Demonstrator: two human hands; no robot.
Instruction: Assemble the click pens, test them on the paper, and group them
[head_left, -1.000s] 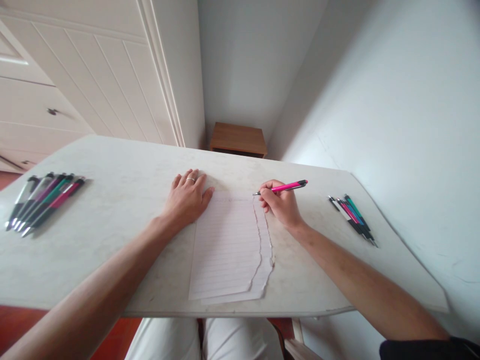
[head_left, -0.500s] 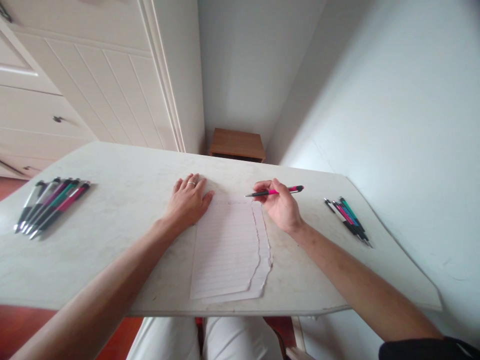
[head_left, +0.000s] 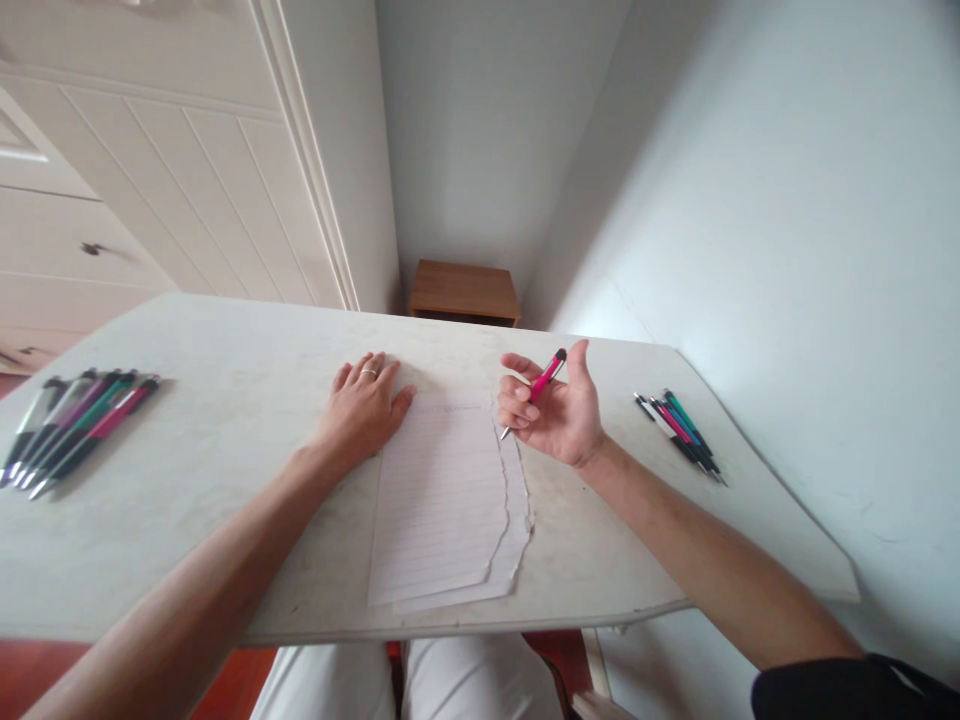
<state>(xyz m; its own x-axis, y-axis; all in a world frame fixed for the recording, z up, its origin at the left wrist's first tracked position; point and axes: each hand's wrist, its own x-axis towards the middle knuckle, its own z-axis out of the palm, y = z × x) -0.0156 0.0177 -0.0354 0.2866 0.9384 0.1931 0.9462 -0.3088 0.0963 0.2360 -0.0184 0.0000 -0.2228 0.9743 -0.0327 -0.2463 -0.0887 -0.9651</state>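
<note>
My left hand (head_left: 362,408) lies flat on the table, fingers spread, beside the upper left edge of the paper. A ring shows on one finger. My right hand (head_left: 559,410) is raised over the paper's upper right side, palm partly turned up, thumb held away. Its curled fingers hold a pink and black pen (head_left: 546,380), tip pointing down to the left. The lined sheets of paper (head_left: 442,490) lie overlapped, with torn right edges. A faint line of writing runs along the top sheet's upper edge.
Several pens (head_left: 79,425) lie side by side on the left of the white table (head_left: 247,400). A smaller bunch of pens (head_left: 681,435) lies on the right. Beyond the table stand a white cabinet (head_left: 225,200) and a brown wooden box-like piece (head_left: 463,288). A wall borders the right.
My right hand has turned palm-up and its thumb has lifted off the pen. The pen has swung from nearly level to steeply tilted. My left hand stays on the table. The view has shifted slightly.
</note>
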